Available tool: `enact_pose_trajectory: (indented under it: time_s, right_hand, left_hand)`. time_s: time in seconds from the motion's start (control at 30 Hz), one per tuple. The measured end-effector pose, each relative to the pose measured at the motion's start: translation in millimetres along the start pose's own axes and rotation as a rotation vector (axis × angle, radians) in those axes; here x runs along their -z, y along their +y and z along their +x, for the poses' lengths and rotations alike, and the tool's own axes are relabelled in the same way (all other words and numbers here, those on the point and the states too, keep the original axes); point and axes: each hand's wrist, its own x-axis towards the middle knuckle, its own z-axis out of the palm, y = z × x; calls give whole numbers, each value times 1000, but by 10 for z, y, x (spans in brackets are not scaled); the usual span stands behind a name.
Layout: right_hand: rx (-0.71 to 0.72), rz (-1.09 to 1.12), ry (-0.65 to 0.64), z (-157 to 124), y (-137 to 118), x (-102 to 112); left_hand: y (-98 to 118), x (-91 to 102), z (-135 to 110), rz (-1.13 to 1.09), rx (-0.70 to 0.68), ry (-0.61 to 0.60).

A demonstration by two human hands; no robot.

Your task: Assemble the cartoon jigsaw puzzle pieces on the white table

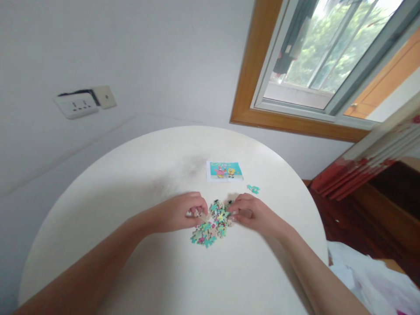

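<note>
A heap of small jigsaw puzzle pieces (207, 234), mostly teal with some pink, yellow and beige, lies on the round white table (131, 166). At the heap's left side my left hand (183, 212) is curled, its fingers and thumb closed around pale puzzle pieces. From the right, my right hand (251, 212) reaches into the heap, thumb and fingertips drawn together on pieces at its edge. Exactly which pieces the fingertips hold is too small to tell. Beyond the heap lies a picture card (225, 171) with a pink and a yellow cartoon figure.
A few teal puzzle pieces (253, 189) lie apart, right of the card. Behind the table are a wall with a socket (77, 105) and a wood-framed window (244, 103). A red and white curtain (348, 175) hangs at right, above white plastic bags (367, 275).
</note>
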Motion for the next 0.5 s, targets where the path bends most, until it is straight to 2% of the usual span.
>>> enact_pose_trajectory:
  time_s: [0.5]
  right_hand:
    - [-32,38,-15,2,-2,-92]
  left_hand:
    - [-5,11,4,-10,19,0]
